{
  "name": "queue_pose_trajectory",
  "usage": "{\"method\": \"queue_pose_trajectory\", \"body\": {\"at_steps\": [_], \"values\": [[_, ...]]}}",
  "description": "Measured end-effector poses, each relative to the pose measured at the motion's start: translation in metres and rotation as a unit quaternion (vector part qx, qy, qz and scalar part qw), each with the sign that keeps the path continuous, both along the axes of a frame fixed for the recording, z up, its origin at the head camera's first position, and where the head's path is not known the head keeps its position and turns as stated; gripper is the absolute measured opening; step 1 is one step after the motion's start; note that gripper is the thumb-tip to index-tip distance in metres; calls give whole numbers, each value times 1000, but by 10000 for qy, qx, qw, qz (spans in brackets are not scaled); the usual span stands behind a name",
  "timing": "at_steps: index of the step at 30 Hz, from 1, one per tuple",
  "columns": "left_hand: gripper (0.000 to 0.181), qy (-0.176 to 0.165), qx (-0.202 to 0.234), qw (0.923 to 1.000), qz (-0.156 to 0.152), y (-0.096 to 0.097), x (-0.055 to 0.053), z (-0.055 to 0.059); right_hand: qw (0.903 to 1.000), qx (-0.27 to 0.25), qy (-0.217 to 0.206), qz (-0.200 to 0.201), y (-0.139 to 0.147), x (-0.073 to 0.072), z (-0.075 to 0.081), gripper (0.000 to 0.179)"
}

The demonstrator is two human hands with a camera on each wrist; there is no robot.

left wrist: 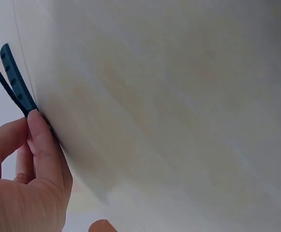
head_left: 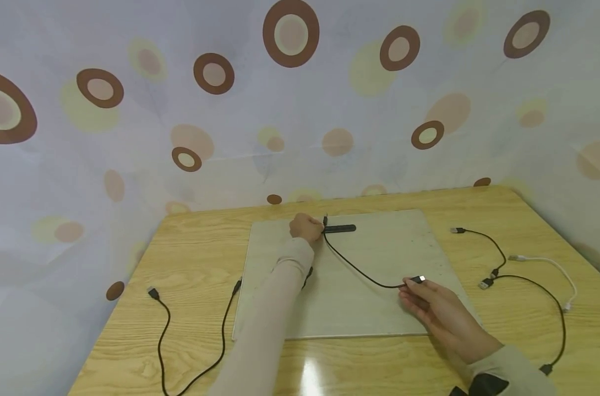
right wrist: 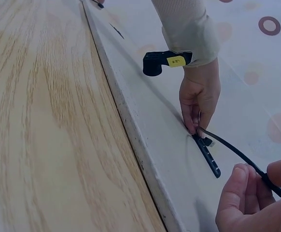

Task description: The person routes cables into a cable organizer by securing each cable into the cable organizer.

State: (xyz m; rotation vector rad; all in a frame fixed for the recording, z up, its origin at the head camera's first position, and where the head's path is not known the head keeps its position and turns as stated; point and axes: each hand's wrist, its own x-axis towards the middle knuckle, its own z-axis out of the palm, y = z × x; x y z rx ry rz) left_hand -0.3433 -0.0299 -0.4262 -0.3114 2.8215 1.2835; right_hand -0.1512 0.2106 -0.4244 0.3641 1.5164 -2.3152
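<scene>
A thin black USB cable (head_left: 354,268) runs between my two hands above the pale board (head_left: 369,313). At the board's far edge, my left hand (head_left: 306,226) pinches the cable near its small plug, right at the left end of a black slotted strip (head_left: 343,228). The left wrist view shows the fingertips over that strip end, hiding part of it, with the cable alongside. My right hand (head_left: 443,313) holds the cable's other end, the USB plug (head_left: 418,279), between thumb and fingers. In the right wrist view the cable arcs from one hand to the other.
Left of the board lies a longer black cable (head_left: 223,335) in a loose U. On the right are a short black cable (head_left: 495,247), a white cable (head_left: 552,260) and another black cable (head_left: 563,324). A patterned sheet (head_left: 300,110) rises behind the wooden table (head_left: 191,247).
</scene>
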Motion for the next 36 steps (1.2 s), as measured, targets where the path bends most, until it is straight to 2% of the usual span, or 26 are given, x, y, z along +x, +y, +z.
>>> {"method": "queue_pose_trajectory", "body": {"at_steps": [4,10,13,18,24,36], "values": [[9,-99,323,9994,111,-1,0,-1,10000,-24,78,21,1,0,-1,24],[8,-173,398,9989,181,0,0,1,9999,2,151,50,3,1,-2,26],[7,-156,366,9988,282,3,0,1,9999,-12,142,45,4,1,-1,24],[7,100,257,9990,344,6,2,-1,10000,-13,91,8,2,1,-2,23],[7,112,111,9995,280,3,1,-3,10000,-38,44,-12,2,0,-4,18],[10,247,-102,9995,161,6,4,-1,9997,-159,43,-193,9,5,-3,24]]}}
